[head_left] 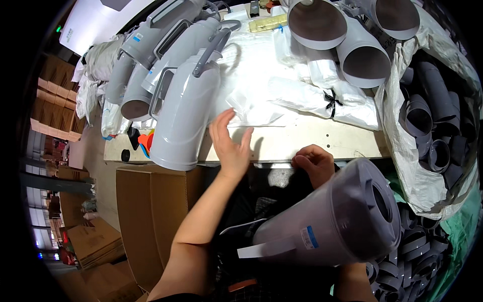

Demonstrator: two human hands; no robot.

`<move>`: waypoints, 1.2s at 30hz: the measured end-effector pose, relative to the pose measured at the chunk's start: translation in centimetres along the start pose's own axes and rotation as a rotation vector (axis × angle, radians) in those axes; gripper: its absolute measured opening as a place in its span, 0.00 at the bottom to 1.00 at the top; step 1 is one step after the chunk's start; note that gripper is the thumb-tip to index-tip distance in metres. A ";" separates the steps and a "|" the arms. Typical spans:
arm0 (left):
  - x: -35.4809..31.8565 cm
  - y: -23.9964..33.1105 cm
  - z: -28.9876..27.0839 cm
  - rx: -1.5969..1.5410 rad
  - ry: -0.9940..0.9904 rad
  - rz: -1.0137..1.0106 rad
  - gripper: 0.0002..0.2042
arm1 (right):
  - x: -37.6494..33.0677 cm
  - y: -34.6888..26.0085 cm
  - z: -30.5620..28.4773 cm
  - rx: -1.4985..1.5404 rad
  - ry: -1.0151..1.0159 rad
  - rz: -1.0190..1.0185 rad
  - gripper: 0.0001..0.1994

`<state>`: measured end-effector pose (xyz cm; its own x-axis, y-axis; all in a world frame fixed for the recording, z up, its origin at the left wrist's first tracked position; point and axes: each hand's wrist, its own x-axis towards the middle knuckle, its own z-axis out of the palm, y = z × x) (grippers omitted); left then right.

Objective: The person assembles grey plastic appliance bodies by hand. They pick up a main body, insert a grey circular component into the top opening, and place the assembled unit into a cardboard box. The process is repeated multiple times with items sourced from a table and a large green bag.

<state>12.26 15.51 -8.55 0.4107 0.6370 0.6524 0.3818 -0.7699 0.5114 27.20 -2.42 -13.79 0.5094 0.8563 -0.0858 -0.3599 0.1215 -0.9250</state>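
Observation:
My left hand (230,151) is raised over the table's front edge, fingers and thumb apart, with nothing in it. Just left of it lies a grey plastic jug (186,113) with a handle, its base toward me. A second large grey jug (322,221), somewhat see-through, with a lid and a small blue and white sticker, lies tilted across my right forearm. Beyond this jug my right hand (317,163) shows at the table edge, its fingers curled in. Whatever those fingers may hold is hidden.
More grey jugs (168,30) are stacked at the far left, and open grey cylinders (365,60) lie at the far right. White plastic bags (322,98) cover much of the table (302,135). A white sack (397,126) of dark parts stands right; an open carton (136,216) stands left.

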 end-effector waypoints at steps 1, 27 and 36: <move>0.3 -0.9 -0.2 0.148 -0.018 0.121 0.26 | -0.3 -0.5 0.0 -0.037 -0.026 0.017 0.04; -2.7 9.7 -2.6 -0.787 -0.658 -0.321 0.02 | -1.9 -2.2 -3.7 0.070 0.272 -0.291 0.08; 3.0 11.2 -4.8 -0.960 -0.967 -0.197 0.08 | -5.7 -8.4 -11.9 -0.018 0.744 -0.458 0.15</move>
<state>13.76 8.61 1.80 0.9751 0.2062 0.0817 -0.0538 -0.1376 0.9890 36.62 -14.32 -9.96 0.9813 0.1739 0.0823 0.0144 0.3601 -0.9328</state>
